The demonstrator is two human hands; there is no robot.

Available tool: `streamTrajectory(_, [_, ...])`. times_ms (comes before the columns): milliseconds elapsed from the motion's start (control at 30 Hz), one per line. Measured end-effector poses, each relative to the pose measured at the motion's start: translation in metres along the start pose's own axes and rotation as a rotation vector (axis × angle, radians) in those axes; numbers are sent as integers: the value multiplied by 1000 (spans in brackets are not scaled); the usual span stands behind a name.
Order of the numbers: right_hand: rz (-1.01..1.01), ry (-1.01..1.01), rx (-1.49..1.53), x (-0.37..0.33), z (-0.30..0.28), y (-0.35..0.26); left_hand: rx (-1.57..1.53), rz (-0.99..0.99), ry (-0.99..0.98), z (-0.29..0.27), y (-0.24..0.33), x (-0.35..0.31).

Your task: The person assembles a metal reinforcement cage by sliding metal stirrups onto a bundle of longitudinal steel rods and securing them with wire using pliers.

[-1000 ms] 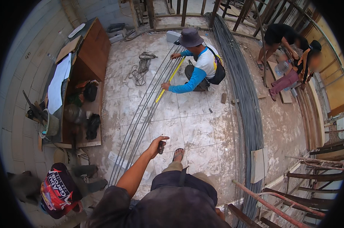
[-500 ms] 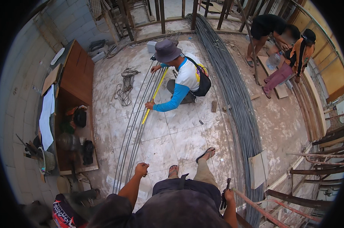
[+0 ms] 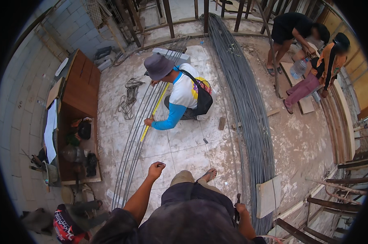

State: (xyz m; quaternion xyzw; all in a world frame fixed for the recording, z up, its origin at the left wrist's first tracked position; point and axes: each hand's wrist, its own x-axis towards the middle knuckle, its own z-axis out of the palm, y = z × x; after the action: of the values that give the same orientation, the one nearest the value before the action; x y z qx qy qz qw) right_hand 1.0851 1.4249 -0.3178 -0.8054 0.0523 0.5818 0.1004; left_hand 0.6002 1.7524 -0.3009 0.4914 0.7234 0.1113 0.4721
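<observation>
At the left edge of the floor, a worktop (image 3: 69, 73) carries a long paper (image 3: 50, 132) along its outer edge, and a pail (image 3: 50, 174) of tools is beside its near corner. To the right, loose wire (image 3: 130, 97) lies on the floor.

Next come the rods (image 3: 136, 140), a few laid side by side and slightly apart, running from near the floor's far edge to its near left corner. A yellow tape (image 3: 156, 110) lies along them. A crouching co-worker (image 3: 186, 91) has one hand on the tape's near end and the other farther up the rods. So the laying-out looks done and the measuring under way; I can see no tied or cut rod, and any marks are too small to tell.

The wearer's left hand (image 3: 155, 170) hovers near the rods, touching none, seen mostly from the back; I cannot tell how far its fingers close or whether they pinch anything. The right hand (image 3: 241, 208), at the hip, is wrapped around a dark tool (image 3: 237, 199), which seems unused at present.

Right of centre, a thick bundle (image 3: 241, 101) sweeps from the far edge to the near edge, a pale board (image 3: 268, 197) across its near part. Most of the steel lies there, apart from the measured row.
</observation>
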Motion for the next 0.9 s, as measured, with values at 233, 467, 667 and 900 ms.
streamTrajectory(233, [-209, 115, 436, 55, -106, -102, 17, 205, -158, 65, 127, 42])
streamTrajectory(467, [-121, 53, 270, 69, -94, -172, 142, -152, -391, 56, 92, 91])
streamTrajectory(667, [-293, 7, -129, 165, -110, -137, 115, -280, -323, 61, 119, 149])
streamTrajectory(900, [-237, 191, 108, 181, -134, -226, -84, 1, -336, 92, 277, 235])
